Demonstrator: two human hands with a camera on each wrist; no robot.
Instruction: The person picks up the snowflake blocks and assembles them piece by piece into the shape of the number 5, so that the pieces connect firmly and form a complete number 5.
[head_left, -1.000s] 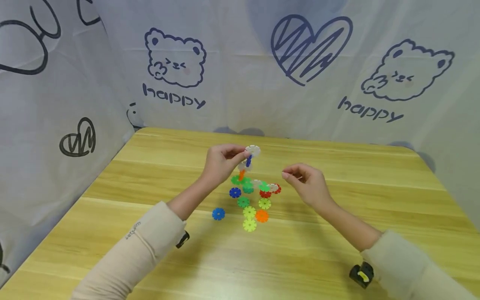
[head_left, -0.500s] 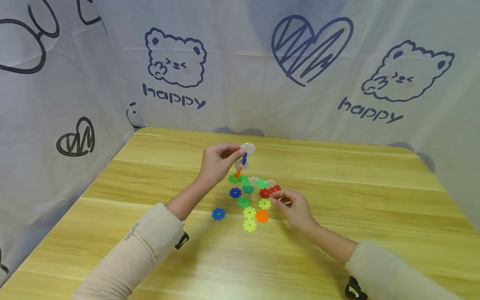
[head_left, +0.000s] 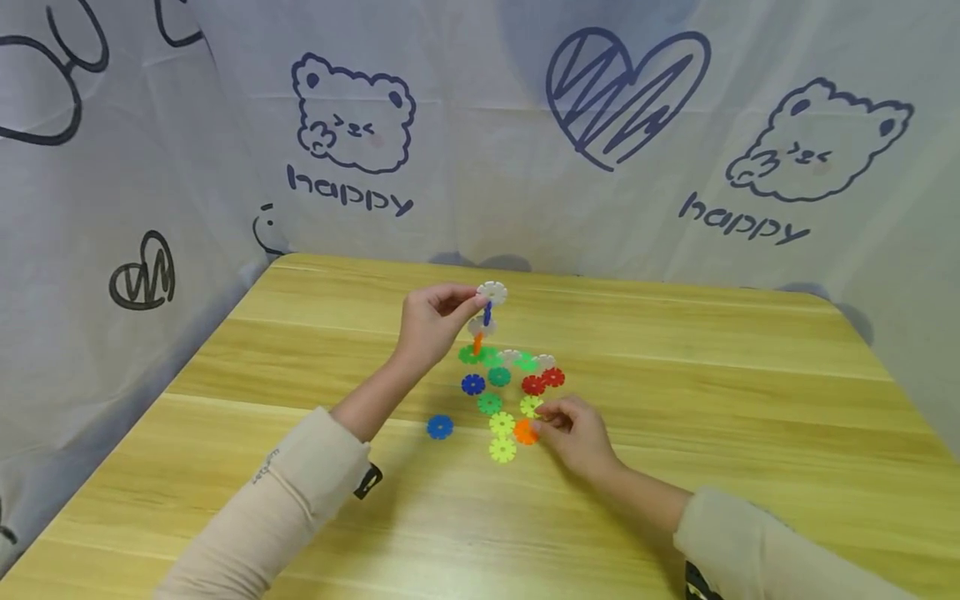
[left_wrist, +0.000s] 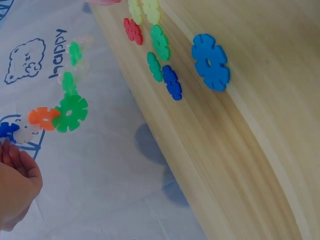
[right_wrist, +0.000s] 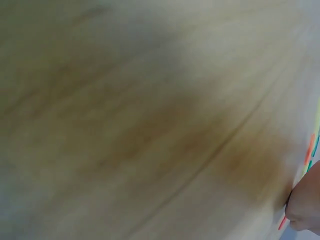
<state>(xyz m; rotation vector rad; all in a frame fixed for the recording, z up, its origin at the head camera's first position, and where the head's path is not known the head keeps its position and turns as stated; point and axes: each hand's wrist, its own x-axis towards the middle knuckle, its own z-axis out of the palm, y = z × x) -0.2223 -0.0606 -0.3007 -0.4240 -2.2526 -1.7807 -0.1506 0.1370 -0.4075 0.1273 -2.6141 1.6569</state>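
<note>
White is the top disc [head_left: 492, 293]; in the head view, the left hand [head_left: 433, 327] pinches the chain [head_left: 471, 355] beside it, and a tug could part weak joints. The right hand [head_left: 579, 439], fingers bent, is at the orange disc [head_left: 527, 432] on the table [head_left: 712, 392]; whether it grips is unclear; pushing may scatter yellow discs [head_left: 502, 423]. The left wrist view crops the chain's top; the right wrist view hides the fingertips.
</note>
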